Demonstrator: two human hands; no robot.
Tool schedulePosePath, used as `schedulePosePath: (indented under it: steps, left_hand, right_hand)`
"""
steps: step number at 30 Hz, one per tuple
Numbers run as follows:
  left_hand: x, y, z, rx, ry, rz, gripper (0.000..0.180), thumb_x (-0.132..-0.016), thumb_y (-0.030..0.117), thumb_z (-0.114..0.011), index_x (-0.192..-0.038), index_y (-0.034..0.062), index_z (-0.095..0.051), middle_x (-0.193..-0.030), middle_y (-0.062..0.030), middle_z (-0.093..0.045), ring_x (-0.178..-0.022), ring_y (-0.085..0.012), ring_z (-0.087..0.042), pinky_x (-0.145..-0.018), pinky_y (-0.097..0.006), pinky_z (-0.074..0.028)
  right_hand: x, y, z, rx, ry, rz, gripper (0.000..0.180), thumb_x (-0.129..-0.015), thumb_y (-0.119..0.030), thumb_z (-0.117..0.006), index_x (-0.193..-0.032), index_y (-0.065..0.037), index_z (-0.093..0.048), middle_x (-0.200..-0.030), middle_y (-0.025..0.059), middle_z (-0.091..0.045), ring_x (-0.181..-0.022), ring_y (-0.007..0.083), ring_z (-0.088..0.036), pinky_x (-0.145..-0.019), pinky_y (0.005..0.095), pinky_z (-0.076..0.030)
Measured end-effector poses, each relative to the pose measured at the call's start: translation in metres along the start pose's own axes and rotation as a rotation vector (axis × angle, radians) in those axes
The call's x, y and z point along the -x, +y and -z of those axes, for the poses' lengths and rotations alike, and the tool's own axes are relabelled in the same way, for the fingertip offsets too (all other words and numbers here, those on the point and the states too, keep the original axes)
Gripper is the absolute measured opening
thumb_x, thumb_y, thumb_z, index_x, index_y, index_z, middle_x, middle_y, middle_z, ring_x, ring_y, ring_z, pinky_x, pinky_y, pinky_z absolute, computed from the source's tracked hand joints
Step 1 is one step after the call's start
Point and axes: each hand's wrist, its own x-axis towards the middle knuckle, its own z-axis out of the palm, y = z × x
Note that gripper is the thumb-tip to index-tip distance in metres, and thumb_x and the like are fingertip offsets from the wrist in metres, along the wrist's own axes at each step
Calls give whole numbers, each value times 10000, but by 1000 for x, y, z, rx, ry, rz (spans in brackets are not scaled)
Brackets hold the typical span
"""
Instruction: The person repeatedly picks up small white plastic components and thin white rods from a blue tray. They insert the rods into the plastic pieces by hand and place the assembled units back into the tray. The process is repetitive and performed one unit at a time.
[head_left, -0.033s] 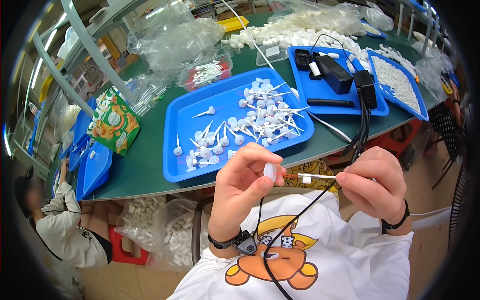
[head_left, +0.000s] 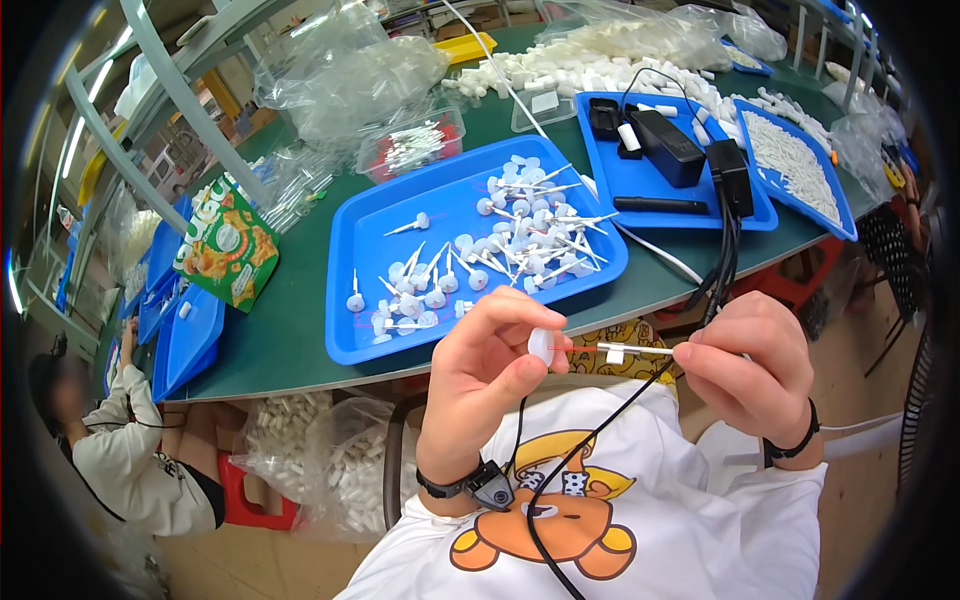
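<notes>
Head view, looking down over a worker's lap. Seen at centre: left hand (head_left: 490,365), fingers curled and pinched shut around a small white round cap (head_left: 541,346). Just to its right, right hand (head_left: 745,365), thumb and forefinger closed on a thin white stick (head_left: 632,349) held level, tip pointed at the cap and nearly touching it. Worn on the left wrist, a black band with a small device; on the right wrist, a thin black band. Draped between the two hands and down over a white shirt with a cartoon bear (head_left: 545,525), a black cable (head_left: 590,440).

Just beyond both hands, at the edge of a green table (head_left: 290,330), a blue tray (head_left: 390,225) scattered with finished white cap-and-stick pieces (head_left: 520,235). Farther out past the right hand, a second blue tray (head_left: 600,150) carrying black boxes, then a third heaped with small white parts (head_left: 795,160). Beyond the left hand, clear plastic bags (head_left: 350,75) and a green and orange snack packet (head_left: 225,250). Far off to the left and lower down, another person (head_left: 130,460) in a pale top, seated.
</notes>
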Motion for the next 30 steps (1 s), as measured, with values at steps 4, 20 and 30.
schedulePosePath:
  steps: [4,20,30]
  left_hand:
    - [0,0,-2,-7,-16,7,248,-866,19,-625,-1101,-28,-561,-1014,-75,-499,-912,-158,-555,-806,-288,-469]
    - [1,4,-4,-5,-59,27,255,-878,20,-601,-1120,-51,-565,-1015,-99,-520,-917,-168,-555,-795,-299,-482]
    - [1,8,-15,-157,48,38,407,-899,350,-625,-1040,-28,-577,-864,-97,-537,-734,-183,-587,-729,-342,-497]
  right_hand:
    - [0,0,3,41,18,-14,316,-553,-47,-682,-856,40,-672,-818,89,-591,-619,196,-549,-486,284,-416]
    - [0,-11,12,-17,-11,-10,271,-616,-28,-695,-881,25,-676,-880,75,-587,-701,184,-538,-511,281,-409]
    - [-4,-18,11,56,19,22,283,-572,-22,-745,-848,-2,-684,-863,51,-599,-707,170,-538,-518,275,-406]
